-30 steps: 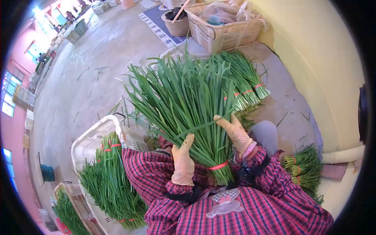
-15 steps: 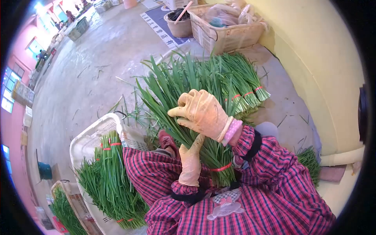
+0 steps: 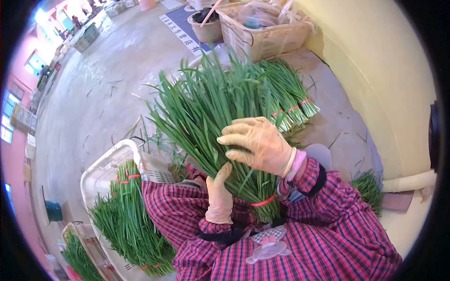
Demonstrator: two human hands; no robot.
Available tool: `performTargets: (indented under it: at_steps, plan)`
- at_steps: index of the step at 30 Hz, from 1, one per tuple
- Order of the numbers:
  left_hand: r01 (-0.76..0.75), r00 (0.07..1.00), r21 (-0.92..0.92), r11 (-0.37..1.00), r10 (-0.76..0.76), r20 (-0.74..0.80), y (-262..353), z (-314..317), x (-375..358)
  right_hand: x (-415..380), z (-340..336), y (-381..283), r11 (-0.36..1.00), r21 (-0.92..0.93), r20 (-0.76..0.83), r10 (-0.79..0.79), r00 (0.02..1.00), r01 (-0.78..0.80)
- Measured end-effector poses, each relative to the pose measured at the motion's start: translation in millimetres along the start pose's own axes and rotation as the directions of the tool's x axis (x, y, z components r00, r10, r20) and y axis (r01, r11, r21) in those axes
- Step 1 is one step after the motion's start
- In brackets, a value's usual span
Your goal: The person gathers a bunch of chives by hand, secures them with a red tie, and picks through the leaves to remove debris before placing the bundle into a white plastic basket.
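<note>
A large bundle of Chinese chives (image 3: 206, 112) stands tilted against my lap, its leaves fanning away from me. One red band ties it near the stem end. My left hand (image 3: 219, 194), in a pale rubber glove, grips the bundle from the left side, thumb in view and fingers hidden behind the leaves. Across the front of the leaves lies my right hand (image 3: 260, 144), gloved too, its fingers stretched out and slightly apart, touching the chives without closing round them.
Several tied chive bundles (image 3: 293, 96) lie on the floor sheet ahead. On my left, a white crate (image 3: 112, 157) holds more bundles, with another crate (image 3: 86, 234) beyond it. A basket with plastic bags (image 3: 262, 40) and a bucket (image 3: 207, 32) stand at the back. A yellow wall (image 3: 375, 84) rises on the right.
My right hand has moved right and down along the leaves, with its fingers straighter. The leaf tops have spread and shifted left. My left hand still holds the bundle.
</note>
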State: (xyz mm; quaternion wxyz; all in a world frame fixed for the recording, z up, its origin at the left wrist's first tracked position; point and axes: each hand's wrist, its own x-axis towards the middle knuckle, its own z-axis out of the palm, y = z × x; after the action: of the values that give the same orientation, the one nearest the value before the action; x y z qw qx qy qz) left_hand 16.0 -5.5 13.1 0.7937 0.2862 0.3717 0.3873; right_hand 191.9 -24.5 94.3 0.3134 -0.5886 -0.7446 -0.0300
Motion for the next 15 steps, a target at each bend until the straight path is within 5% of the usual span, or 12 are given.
performTargets:
  at_steps: [4,9,11,13,15]
  plan:
    - [0.035,0.999,-0.036,0.999,-0.034,0.032,10.7,7.0,-2.7,-34.1,-3.6,22.2,0.959,-0.065,-0.012,0.277,0.961,-0.277]
    - [0.07,0.997,-0.013,0.997,-0.069,0.027,3.0,-0.3,1.1,-48.2,-3.5,21.7,0.942,-0.065,0.05,0.332,0.942,-0.329]
    - [0.07,0.998,-0.014,0.997,-0.07,-0.007,2.8,-2.4,2.7,-47.1,-2.1,15.9,0.967,-0.04,-0.179,0.241,0.954,-0.252]
    - [0.05,0.998,-0.05,0.998,-0.051,-0.03,2.6,-2.4,6.3,-53.0,-12.8,-0.2,0.908,0.098,-0.307,0.418,0.855,-0.408]
    - [0.027,0.998,-0.09,0.996,-0.032,-0.046,3.7,-2.0,11.5,-75.1,-5.6,-14.2,0.85,0.19,-0.27,0.526,0.806,-0.491]
